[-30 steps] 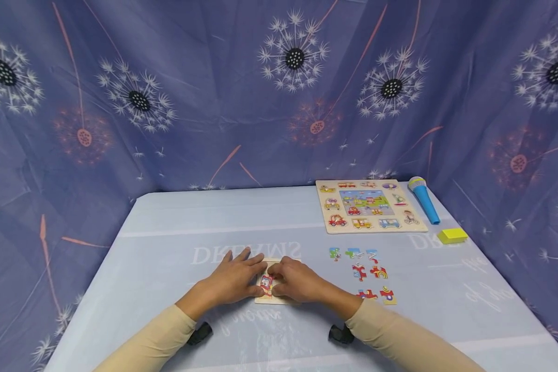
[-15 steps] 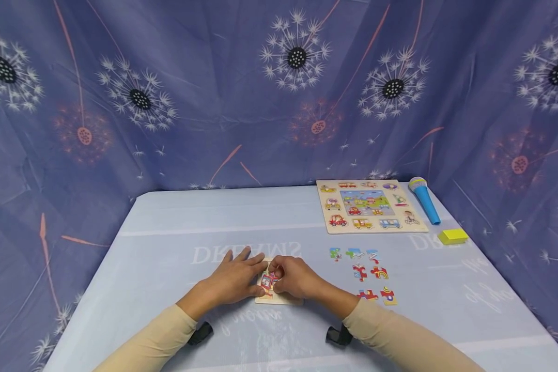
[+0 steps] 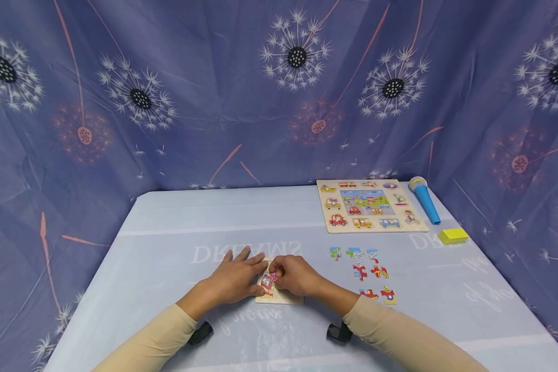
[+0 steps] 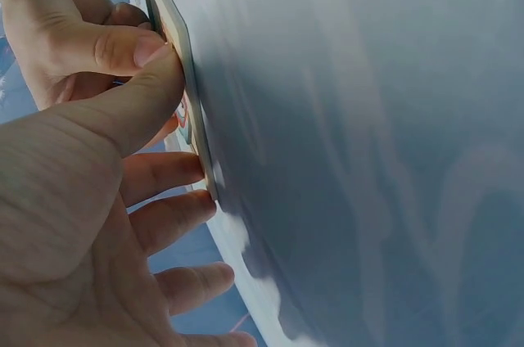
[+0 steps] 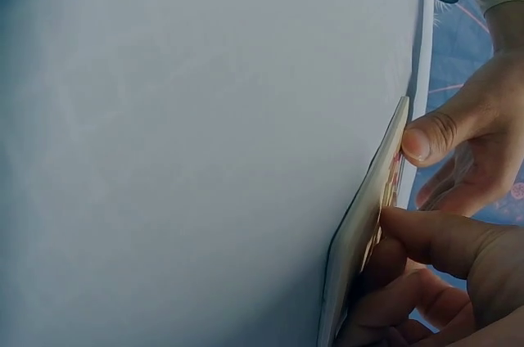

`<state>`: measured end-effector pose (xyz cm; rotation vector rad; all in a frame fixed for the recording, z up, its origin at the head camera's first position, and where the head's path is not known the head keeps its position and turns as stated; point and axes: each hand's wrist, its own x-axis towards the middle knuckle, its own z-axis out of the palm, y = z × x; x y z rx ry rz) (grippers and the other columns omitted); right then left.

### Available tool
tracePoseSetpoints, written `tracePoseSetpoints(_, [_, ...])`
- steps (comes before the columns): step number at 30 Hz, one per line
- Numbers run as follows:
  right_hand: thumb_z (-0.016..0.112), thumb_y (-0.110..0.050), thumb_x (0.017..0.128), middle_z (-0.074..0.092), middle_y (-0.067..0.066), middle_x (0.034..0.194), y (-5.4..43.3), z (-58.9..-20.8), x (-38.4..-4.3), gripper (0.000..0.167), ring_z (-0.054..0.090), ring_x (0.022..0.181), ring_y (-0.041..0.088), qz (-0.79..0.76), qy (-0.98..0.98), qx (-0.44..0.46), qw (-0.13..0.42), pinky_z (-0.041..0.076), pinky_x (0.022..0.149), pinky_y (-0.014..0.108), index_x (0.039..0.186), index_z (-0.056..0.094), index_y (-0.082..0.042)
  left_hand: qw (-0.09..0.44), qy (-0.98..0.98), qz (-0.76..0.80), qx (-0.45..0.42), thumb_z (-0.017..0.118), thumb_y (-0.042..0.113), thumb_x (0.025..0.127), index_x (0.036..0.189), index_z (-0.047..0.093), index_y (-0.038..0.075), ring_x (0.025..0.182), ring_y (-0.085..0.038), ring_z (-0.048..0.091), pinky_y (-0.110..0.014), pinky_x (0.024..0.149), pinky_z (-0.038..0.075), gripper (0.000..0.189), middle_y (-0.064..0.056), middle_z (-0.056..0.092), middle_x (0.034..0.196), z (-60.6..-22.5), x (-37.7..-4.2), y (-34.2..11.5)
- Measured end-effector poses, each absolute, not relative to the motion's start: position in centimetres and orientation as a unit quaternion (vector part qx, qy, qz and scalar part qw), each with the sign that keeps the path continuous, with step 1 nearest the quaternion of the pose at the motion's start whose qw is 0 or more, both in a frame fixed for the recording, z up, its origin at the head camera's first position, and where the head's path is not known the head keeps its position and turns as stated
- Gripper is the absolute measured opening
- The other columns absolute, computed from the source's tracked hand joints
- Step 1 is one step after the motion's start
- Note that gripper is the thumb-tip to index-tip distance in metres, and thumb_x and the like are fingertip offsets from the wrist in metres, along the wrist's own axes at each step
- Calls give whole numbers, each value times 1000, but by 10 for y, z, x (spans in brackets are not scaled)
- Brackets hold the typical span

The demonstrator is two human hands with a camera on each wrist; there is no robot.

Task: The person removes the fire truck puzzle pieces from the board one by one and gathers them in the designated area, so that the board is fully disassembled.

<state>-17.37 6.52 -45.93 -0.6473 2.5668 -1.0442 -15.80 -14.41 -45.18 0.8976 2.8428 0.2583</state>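
Observation:
A small wooden puzzle board [image 3: 288, 299] lies flat on the table in front of me, with red vehicle puzzle pieces [image 3: 266, 292] along its left side. My left hand [image 3: 232, 279] rests at the board's left edge, fingers spread and fairly straight, thumb on the board. Over the board's upper middle, my right hand [image 3: 296, 275] has its thumb and index finger curled together at a puzzle piece [image 3: 273, 276] and seems to pinch it. The fingers hide most of that piece. In the left wrist view, both thumbs meet close above the board [image 4: 182, 36].
Several loose puzzle pieces [image 3: 380, 272] lie in rows to the right. Behind them is a larger wooden picture board [image 3: 327, 226], beside a blue toy microphone [image 3: 427, 203] and a yellow block [image 3: 453, 236]. A patterned curtain [image 3: 223, 103] stands behind the table [image 3: 167, 217].
My right thumb and index finger, apart over the board a second ago, have drawn together and shifted slightly up. More red pieces show between the hands. My left hand stays put.

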Motion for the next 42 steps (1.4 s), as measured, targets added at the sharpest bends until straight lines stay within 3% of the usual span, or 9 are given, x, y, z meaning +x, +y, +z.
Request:
tracePoseSetpoints(8, [72,8,76,55,-7,73,79,-455,-173,24,50,67,8,-356,890,-246,141,41,59,23,92,69,-9,77,948,84,298,72,54,90,146,57,14,147,-47,34,-75,109,26,71,-6,48,157,-452,-157,-144])
tracePoseSetpoints(14, [69,7,79,57,-7,78,117,-449,-173,24,52,74,10,-364,882,-252,161,43,66,25,96,70,-9,78,950,81,293,73,51,91,147,57,13,148,-45,33,-74,110,25,69,-6,48,157,-449,-155,-143])
tracePoseSetpoints(22, [70,4,80,57,-5,83,183,-443,-178,25,50,75,12,-338,907,-213,132,41,66,27,97,71,-13,80,951,76,288,73,50,90,146,57,13,149,-45,32,-73,111,25,69,-6,48,157,-447,-154,-145])
tracePoseSetpoints(27, [70,6,81,57,-2,84,209,-442,-182,24,51,79,15,-335,915,-169,147,41,71,30,98,71,-11,80,947,84,300,72,51,91,147,56,13,149,-45,31,-74,111,24,70,-7,47,157,-449,-154,-142])
tracePoseSetpoints(42, [70,7,83,57,-1,81,220,-450,-191,23,51,81,17,-310,926,-142,165,41,76,36,98,71,-11,78,948,79,299,72,51,91,147,57,13,149,-43,32,-74,111,25,70,-7,47,157,-448,-154,-142])
